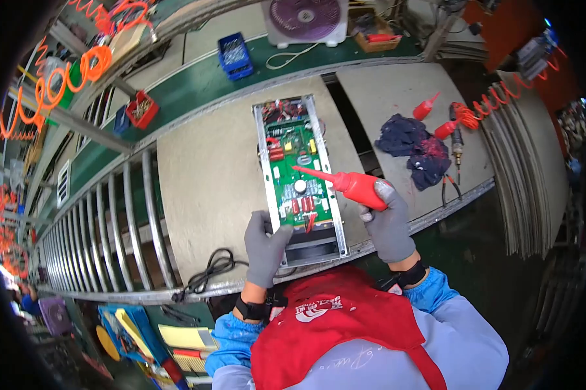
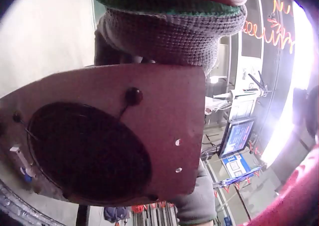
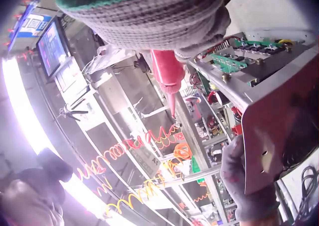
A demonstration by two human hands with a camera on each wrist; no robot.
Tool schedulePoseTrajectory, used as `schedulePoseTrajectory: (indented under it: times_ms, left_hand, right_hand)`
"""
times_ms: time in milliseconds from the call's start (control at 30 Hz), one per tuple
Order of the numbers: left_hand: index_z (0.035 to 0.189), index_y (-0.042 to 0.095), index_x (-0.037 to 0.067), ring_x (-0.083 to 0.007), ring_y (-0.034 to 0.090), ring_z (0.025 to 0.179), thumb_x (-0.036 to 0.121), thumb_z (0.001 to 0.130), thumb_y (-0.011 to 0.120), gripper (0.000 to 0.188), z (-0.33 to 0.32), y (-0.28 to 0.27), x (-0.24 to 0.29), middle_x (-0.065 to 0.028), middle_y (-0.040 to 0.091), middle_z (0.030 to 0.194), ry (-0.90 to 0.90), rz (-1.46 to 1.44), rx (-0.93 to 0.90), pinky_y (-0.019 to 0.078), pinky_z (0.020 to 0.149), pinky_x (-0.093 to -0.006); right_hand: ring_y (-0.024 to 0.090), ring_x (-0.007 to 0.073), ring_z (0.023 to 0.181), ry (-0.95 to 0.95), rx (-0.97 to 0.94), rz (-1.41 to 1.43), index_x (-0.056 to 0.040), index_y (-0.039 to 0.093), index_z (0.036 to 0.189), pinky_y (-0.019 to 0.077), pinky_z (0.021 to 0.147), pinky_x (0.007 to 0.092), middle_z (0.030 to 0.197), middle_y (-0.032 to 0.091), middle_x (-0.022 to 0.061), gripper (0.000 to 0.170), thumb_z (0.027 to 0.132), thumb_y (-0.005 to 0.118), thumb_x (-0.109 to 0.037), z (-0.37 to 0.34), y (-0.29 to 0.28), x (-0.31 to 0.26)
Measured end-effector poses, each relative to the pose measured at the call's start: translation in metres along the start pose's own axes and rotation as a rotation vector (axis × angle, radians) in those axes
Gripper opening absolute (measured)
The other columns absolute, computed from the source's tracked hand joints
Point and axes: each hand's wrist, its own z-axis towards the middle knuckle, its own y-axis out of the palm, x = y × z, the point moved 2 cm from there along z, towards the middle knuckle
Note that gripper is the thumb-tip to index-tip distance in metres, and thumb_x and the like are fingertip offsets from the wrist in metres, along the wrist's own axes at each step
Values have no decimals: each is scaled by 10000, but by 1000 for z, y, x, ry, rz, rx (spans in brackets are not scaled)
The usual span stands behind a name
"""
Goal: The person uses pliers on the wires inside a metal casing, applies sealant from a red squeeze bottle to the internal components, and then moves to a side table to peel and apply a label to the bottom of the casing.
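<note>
A metal-framed unit with a green circuit board lies on the worktable, a dark fan at its near end. At its near left corner, the gloved left hand grips the frame; the left wrist view shows the end plate with its round fan opening below the glove. The gloved right hand holds a red squeeze bottle, its long nozzle pointing left over the board. In the right wrist view the bottle hangs below the glove, beside the unit.
Dark rags, red bottles and a tool with a coiled orange hose lie on the right. A black cable sits at the near left edge. Blue and red bins stand behind; metal rollers run left.
</note>
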Motion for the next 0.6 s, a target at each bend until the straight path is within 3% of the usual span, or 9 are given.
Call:
schedulePoseTrajectory:
  times_ms: [133,267,433,533,600]
  left_hand:
    - [873,577,3,-97,482,712,123,755,760,249,-3,0,-8,-15,544,763,-31,5,37,429,639,-277]
    - [846,565,10,-96,480,718,133,754,765,252,-16,5,-7,-17,544,771,-66,-38,101,419,640,-273]
    - [833,571,13,-70,481,625,227,857,763,289,-23,6,-18,-1,564,705,-55,-131,113,410,548,-262]
    - [884,607,0,-75,513,639,262,870,768,308,-26,-2,-21,-22,607,740,-15,-67,85,429,555,-257]
    - [933,628,-13,-88,544,672,287,871,773,339,-26,-4,-21,-38,628,770,-6,-72,67,458,597,-265]
  right_hand:
    - [520,119,683,131,-148,50,-25,583,1110,410,611,262,837,571,52,297,999,526,-295,10,-18,0]
    - [520,126,688,122,-130,95,-27,581,1118,412,598,267,849,579,64,297,989,538,-291,1,-29,-8]
    - [533,129,732,-122,-58,48,-35,570,1132,433,630,273,958,596,68,311,932,594,-273,-56,-39,-16]
    - [579,161,788,-312,118,-161,-26,568,1118,477,683,292,986,608,74,296,903,631,-220,-100,-33,-13]
    - [636,225,843,-697,165,-569,-10,569,1093,521,753,340,987,624,112,335,837,717,-168,-111,-37,-5]
